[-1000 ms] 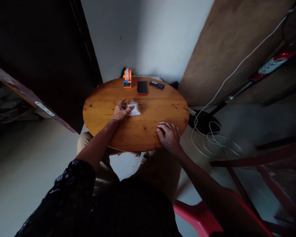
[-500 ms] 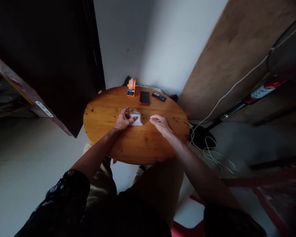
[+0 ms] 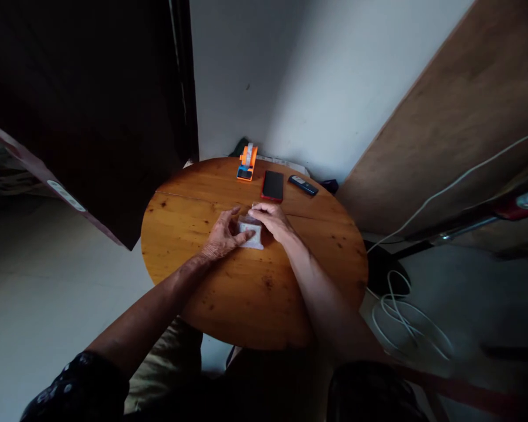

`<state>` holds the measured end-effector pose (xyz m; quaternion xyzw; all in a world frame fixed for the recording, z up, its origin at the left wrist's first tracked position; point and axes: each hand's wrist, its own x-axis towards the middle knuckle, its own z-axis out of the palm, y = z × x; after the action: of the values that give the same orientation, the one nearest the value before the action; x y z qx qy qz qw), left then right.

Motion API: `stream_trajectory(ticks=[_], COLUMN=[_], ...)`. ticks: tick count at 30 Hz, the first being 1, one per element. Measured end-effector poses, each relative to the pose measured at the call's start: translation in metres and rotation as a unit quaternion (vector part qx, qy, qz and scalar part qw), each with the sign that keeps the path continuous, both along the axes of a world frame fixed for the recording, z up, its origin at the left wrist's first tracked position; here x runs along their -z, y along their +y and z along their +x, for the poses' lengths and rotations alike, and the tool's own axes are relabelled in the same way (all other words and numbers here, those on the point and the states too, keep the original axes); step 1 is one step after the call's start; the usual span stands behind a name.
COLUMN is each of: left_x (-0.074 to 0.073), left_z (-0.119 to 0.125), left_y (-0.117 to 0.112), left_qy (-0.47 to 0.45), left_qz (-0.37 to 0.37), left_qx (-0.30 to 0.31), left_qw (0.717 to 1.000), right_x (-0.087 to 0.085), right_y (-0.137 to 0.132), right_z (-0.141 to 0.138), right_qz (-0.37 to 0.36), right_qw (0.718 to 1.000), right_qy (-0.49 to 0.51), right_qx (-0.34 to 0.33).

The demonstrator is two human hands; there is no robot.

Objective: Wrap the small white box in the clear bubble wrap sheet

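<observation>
A small white packet (image 3: pixel 251 235) lies near the middle of a round wooden table (image 3: pixel 229 293). My left hand (image 3: pixel 223 235) rests on its left side, fingers pressing its near edge. My right hand (image 3: pixel 270 220) comes in from the right, with its fingers curled over the packet's far edge. Both hands hold the packet between them. Most of the packet is hidden under the fingers.
At the table's far edge stand an orange tape dispenser (image 3: pixel 247 161), a dark phone in a red case (image 3: pixel 273 185) and a small black remote (image 3: pixel 303 185). A white cable (image 3: pixel 405 319) coils on the floor to the right. A dark door (image 3: pixel 92 105) stands at the left.
My right hand left the table's near edge and moved across to the packet, now gripping it opposite my left hand. The camera has moved closer to the table.
</observation>
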<state>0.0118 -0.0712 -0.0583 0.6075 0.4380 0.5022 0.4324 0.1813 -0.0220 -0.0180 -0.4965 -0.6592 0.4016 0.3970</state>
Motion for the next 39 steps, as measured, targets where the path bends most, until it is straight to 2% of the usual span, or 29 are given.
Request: stream_trajectory(ticks=[2, 5, 9, 14, 18, 22, 28, 35, 39], left_x=[-0.003, -0.007, -0.009, -0.008, -0.010, -0.017, -0.019, -0.018, -0.021], left_z=[0.000, 0.001, 0.001, -0.001, -0.003, -0.006, -0.013, -0.014, -0.013], left_y=[-0.002, -0.004, -0.003, 0.001, 0.002, -0.003, -0.012, -0.008, -0.010], left_qy=[0.001, -0.007, -0.029, -0.036, -0.026, -0.012, -0.052, -0.027, -0.029], left_qz=[-0.017, -0.034, -0.033, -0.055, -0.061, -0.066, -0.059, -0.068, -0.060], left_qx=[0.001, 0.007, 0.025, 0.052, 0.041, 0.038, 0.121, 0.093, 0.089], left_qw=[1.000, 0.999, 0.999, 0.996, 0.997, 0.997, 0.989, 0.993, 0.994], right_x=[0.003, 0.000, -0.012, -0.030, -0.038, -0.040, -0.041, -0.043, -0.043], right_y=[-0.002, -0.008, -0.018, -0.031, -0.037, -0.038, -0.039, -0.043, -0.044], right_z=[0.000, 0.001, 0.001, 0.004, 0.008, 0.009, 0.012, 0.011, 0.011], right_qz=[0.033, 0.062, 0.090, 0.134, 0.147, 0.167, 0.189, 0.258, 0.275], right_qw=[0.999, 0.997, 0.992, 0.969, 0.954, 0.939, 0.924, 0.886, 0.871], right_qy=[0.024, 0.003, -0.062, -0.175, -0.225, -0.263, -0.282, -0.359, -0.380], right_qx=[-0.015, -0.036, -0.061, -0.107, -0.134, -0.149, -0.177, -0.141, -0.147])
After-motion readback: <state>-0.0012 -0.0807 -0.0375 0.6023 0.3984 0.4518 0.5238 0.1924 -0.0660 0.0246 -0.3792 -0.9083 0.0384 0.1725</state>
